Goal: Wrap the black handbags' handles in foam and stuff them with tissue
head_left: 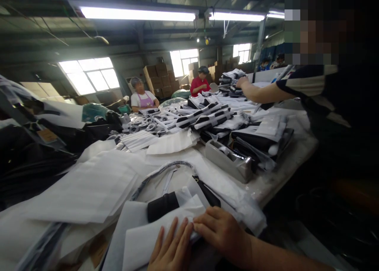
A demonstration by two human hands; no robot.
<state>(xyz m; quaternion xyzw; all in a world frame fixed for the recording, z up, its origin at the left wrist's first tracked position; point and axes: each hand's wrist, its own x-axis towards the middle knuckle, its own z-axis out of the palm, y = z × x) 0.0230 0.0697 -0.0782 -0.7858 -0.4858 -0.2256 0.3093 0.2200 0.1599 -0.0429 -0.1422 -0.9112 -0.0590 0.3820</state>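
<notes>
A white sheet of thin foam or paper (148, 239) lies folded over a black bag (162, 206), whose plastic-wrapped handle (160, 170) arches away behind it. My left hand (173, 243) rests flat on the sheet with its fingers stretched out. Close beside it, my right hand (222, 229) has its fingers curled and pressed together at the sheet's right edge. The underside of the bag is hidden by the sheet and hands. Scissors (168, 180) lie inside the handle's arch.
A grey tape dispenser (227, 158) stands behind my right hand. White sheets (85, 184) are stacked at left. Wrapped black-and-white pieces (210, 115) pile up farther back. A co-worker's arm (263, 93) reaches in from the right; two people (145, 99) work across the table.
</notes>
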